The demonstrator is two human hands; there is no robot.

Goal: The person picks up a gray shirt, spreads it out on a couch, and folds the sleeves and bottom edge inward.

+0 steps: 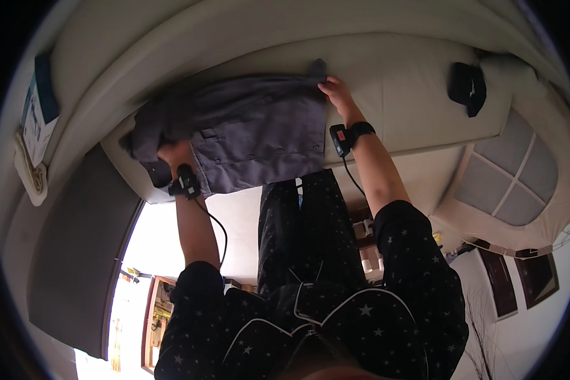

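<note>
A dark grey button-up shirt (259, 133) lies spread sideways over the light-coloured sofa seat (418, 82), its row of buttons along the near side. My right hand (339, 95) is closed on the shirt's right edge, pinching it between thumb and fingers near the far corner. At the shirt's left part, by the collar, my left hand (176, 155) rests among the cloth. Motion smears its fingers, and the fabric partly hides them. The cloth around this hand is bunched and also blurred.
A black cap (467, 87) lies on the seat at the far right. On the left side are a blue-and-white box (40, 114) and a folded pale cloth (30, 170). A beige framed panel with grey panes (510, 164) stands at the right. Straps with wired devices circle both my wrists.
</note>
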